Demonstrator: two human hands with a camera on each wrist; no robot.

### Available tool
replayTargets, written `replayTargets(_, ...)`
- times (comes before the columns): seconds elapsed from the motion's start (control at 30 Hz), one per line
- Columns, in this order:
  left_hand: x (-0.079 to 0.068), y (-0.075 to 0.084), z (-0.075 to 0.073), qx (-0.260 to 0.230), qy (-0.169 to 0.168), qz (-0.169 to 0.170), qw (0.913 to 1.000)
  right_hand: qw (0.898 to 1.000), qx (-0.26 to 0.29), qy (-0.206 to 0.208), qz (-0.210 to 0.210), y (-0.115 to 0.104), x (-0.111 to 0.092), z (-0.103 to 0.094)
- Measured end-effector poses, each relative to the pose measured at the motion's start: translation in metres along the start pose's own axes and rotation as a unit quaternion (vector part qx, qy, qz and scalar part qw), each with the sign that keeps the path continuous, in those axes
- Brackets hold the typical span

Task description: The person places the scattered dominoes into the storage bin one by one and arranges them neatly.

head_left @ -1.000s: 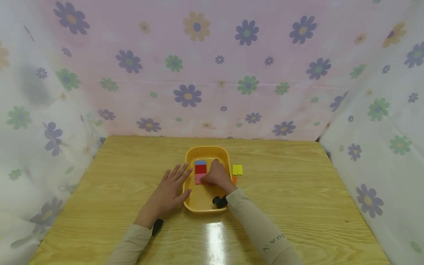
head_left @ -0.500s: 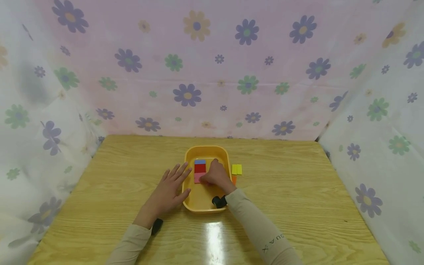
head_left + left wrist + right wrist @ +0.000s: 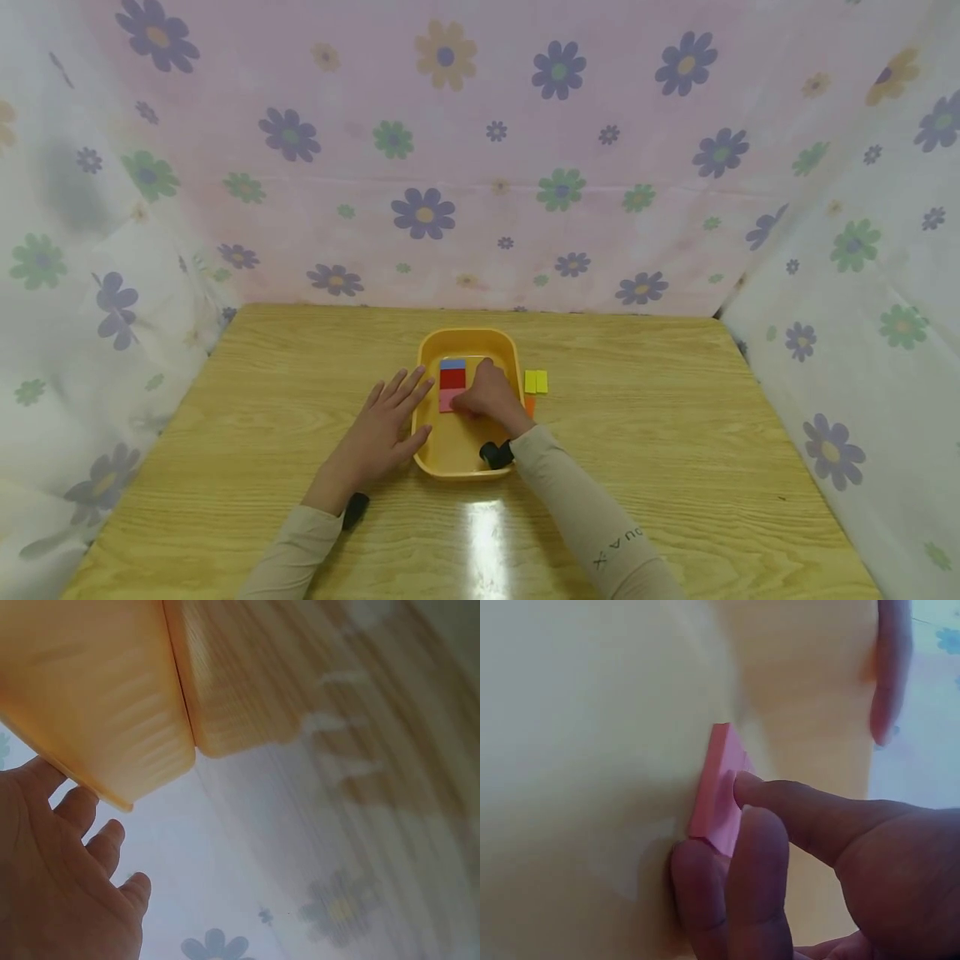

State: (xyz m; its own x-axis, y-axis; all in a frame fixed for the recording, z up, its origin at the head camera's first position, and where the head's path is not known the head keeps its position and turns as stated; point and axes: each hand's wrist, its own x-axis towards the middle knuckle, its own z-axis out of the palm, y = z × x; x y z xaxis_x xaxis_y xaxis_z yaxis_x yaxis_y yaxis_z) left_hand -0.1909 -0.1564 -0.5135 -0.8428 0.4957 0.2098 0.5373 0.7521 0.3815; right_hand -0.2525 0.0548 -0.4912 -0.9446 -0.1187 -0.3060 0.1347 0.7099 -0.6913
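A yellow plastic tray point(image 3: 457, 476) stands on the table. Inside it, a blue tile point(image 3: 452, 364), a red tile point(image 3: 452, 379) and a pink tile point(image 3: 447, 403) lie in a column, edge to edge, blue farthest away. My right hand point(image 3: 491, 392) reaches into the tray at the pink tile. In the right wrist view its thumb rests on the face of the flat pink tile point(image 3: 710, 780), with fingertips at the tile's edge. My left hand point(image 3: 378, 437) is spread at the tray's left side, fingertips at the rim; in the left wrist view the fingers lie along the tray's wall point(image 3: 112, 712).
Two yellow tiles point(image 3: 536, 382) lie side by side on the wooden table point(image 3: 637, 433), just right of the tray. An orange piece point(image 3: 531, 407), partly hidden by the right wrist, lies nearer. Flower-printed cloth point(image 3: 480, 167) hangs behind the table and along both sides.
Both hands and the tiles hold nearly the same places; the whole head view has shifted very slightly.
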Motion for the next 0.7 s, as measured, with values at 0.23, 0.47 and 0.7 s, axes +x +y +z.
replayTargets(0.23,0.002,-0.001,0.001,0.0,-0.002,0.0,1.0,0.999,0.0,-0.025,-0.021,-0.008,-0.004,-0.024)
replayTargets(0.47,0.002,-0.001,0.001,0.001,-0.001,-0.002,1.0,0.994,0.079,-0.042,-0.071,-0.014,-0.027,-0.064)
replayTargets(0.7,0.001,0.0,0.001,0.0,-0.006,-0.001,1.0,0.973,0.153,0.033,-0.172,0.008,-0.039,-0.087)
